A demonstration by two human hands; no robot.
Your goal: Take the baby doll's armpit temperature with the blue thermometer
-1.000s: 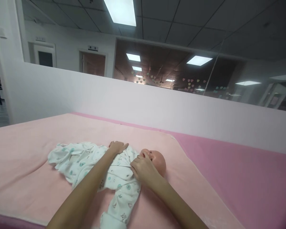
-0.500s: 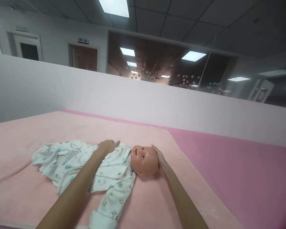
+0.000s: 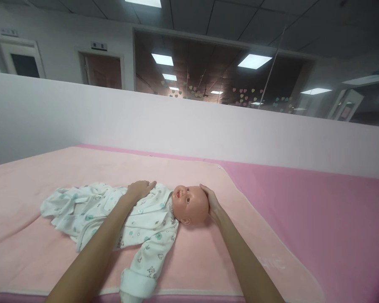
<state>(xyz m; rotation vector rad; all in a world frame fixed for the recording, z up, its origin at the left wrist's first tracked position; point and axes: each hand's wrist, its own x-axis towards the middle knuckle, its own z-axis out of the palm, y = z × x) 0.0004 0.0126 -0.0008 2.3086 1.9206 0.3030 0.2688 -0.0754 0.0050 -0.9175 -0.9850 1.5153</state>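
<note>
A baby doll [image 3: 191,205] lies on its back, its head toward the right, dressed in a white patterned outfit [image 3: 145,229] with green spots. One sleeve stretches toward the near edge. My left hand [image 3: 141,189] rests on the far side of the doll's chest, thumb spread from the other fingers, whose tips are hidden behind the body. Around the crown of the doll's head curves my right hand [image 3: 212,203], its lower fingers partly hidden behind and under the head.
A pale pink blanket [image 3: 202,261] lies under the doll on a darker pink surface [image 3: 318,210]. Behind it rises a white partition [image 3: 177,126]. Doors and a large window stand beyond.
The view has tilted slightly downward, so the room's upper parts sit higher in it. My hands keep their places on the doll's chest and head.
</note>
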